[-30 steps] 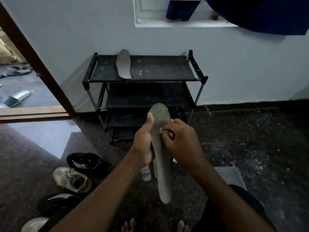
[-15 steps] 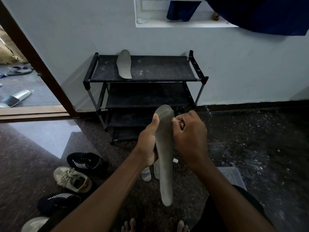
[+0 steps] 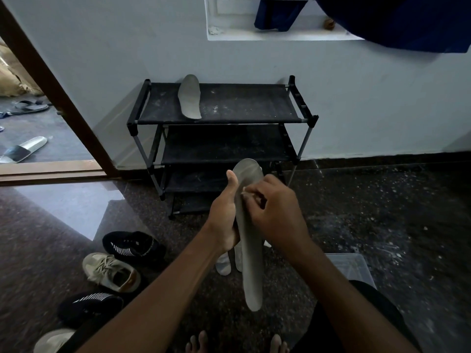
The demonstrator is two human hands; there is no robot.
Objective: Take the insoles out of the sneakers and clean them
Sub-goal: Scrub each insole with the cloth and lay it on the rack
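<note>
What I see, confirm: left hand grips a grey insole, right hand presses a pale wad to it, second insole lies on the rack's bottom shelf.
One error: the head view shows the second insole on the top shelf of the rack, not the bottom. The left hand grips the grey insole; the right hand presses a pale wad to it.

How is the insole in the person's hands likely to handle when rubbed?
Probably springy rather than floppy: the insole, held mid-length by the left hand, runs nearly straight above and below it. Likely light, since it looks thin and one hand carries it. It may flex where the right hand presses a pale scrap on it.
</note>
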